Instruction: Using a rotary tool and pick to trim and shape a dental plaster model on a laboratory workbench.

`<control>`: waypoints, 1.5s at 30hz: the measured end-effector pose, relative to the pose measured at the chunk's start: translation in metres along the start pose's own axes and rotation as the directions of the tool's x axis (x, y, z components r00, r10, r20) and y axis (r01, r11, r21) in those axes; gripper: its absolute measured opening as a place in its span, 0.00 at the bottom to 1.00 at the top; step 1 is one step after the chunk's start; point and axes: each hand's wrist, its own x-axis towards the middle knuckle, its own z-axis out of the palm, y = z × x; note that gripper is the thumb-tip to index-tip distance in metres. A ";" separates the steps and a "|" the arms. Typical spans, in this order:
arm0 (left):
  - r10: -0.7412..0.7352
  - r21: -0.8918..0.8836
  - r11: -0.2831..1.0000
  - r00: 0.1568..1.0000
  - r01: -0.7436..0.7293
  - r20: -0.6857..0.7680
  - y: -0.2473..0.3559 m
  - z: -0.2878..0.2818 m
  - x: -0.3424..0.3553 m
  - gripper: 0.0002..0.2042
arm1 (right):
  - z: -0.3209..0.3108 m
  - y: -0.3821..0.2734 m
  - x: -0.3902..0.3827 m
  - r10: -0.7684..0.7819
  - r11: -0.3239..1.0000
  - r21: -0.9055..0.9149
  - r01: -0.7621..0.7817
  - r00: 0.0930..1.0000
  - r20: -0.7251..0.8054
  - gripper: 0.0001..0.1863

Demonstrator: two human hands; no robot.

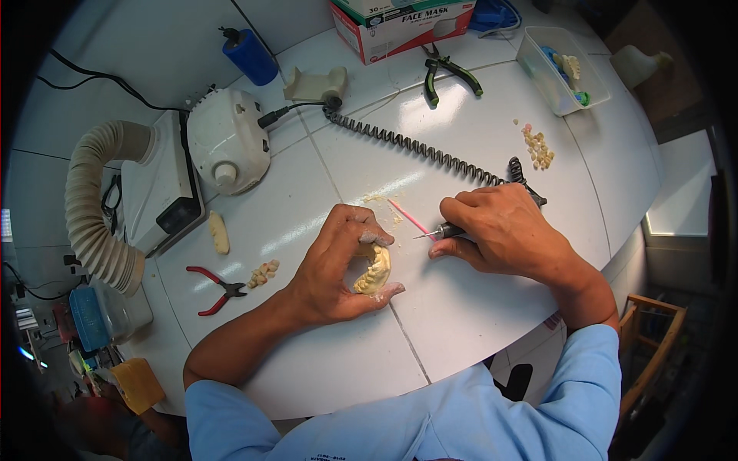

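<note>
My left hand [338, 265] is closed around a pale yellow dental plaster model [374, 270], its row of teeth showing between thumb and fingers. In my right hand [500, 230] is a rotary handpiece [452, 230], gripped like a pen. Its thin metal bur points left toward the model, with a gap between them. From the handpiece's rear a black coiled cord [415, 146] runs back to a white control unit [228, 142]. A pink stick [407, 216] lies on the table just beyond the bur, beside pale crumbs.
Red-handled cutters [217, 291] and small tooth-like pieces [263, 273] lie left of my left hand. A beige ribbed hose [96, 200] arches at far left. Across the table are black-green pliers [450, 74], mask boxes [407, 32], a clear plastic tub [565, 92] and loose tooth pieces [538, 147].
</note>
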 end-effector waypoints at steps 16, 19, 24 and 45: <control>0.050 0.101 0.994 0.998 -0.045 -0.044 0.000 0.006 -0.002 0.36 | 0.001 0.002 -0.001 -0.003 1.000 0.021 0.002 1.000 0.007 0.30; 0.044 0.180 0.983 0.997 -0.032 -0.065 -0.004 0.009 -0.007 0.39 | 0.000 0.002 -0.001 -0.010 1.000 0.030 0.010 1.000 0.012 0.30; -0.074 0.232 0.970 0.997 0.077 -0.021 0.010 0.003 -0.001 0.40 | 0.000 0.002 -0.001 -0.009 0.999 0.032 0.009 1.000 0.022 0.30; -0.131 0.063 0.989 0.988 0.136 -0.078 0.011 0.006 -0.002 0.29 | 0.003 -0.012 0.007 -0.087 0.993 0.081 0.085 0.996 0.011 0.16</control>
